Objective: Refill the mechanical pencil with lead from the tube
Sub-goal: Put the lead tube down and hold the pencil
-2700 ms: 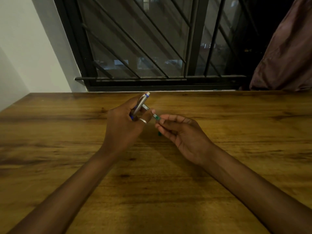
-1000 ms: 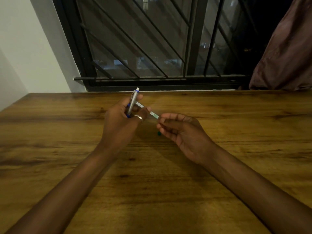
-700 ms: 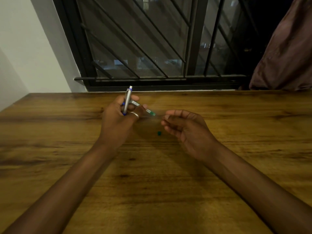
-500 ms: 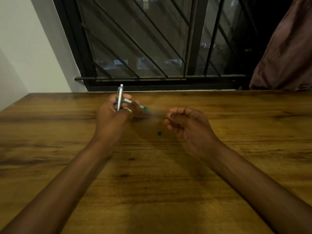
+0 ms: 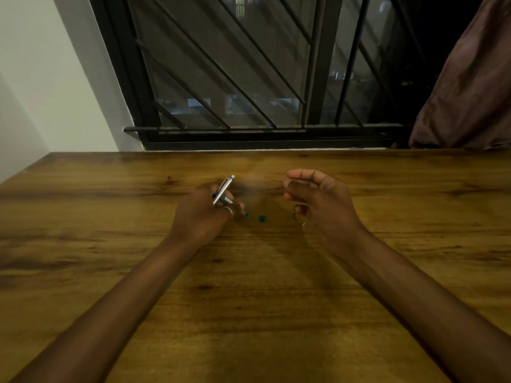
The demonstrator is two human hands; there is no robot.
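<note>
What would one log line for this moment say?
left hand: holds pencil and tube | right hand: pinched, lead unclear | cap: on table

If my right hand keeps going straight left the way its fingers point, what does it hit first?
Probably the pencil held in the left hand. The gap between it and the right hand looks free, though depth is unclear.

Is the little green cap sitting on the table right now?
Yes, the green cap lies on the wooden table between the left hand and the right hand, touching neither.
</note>
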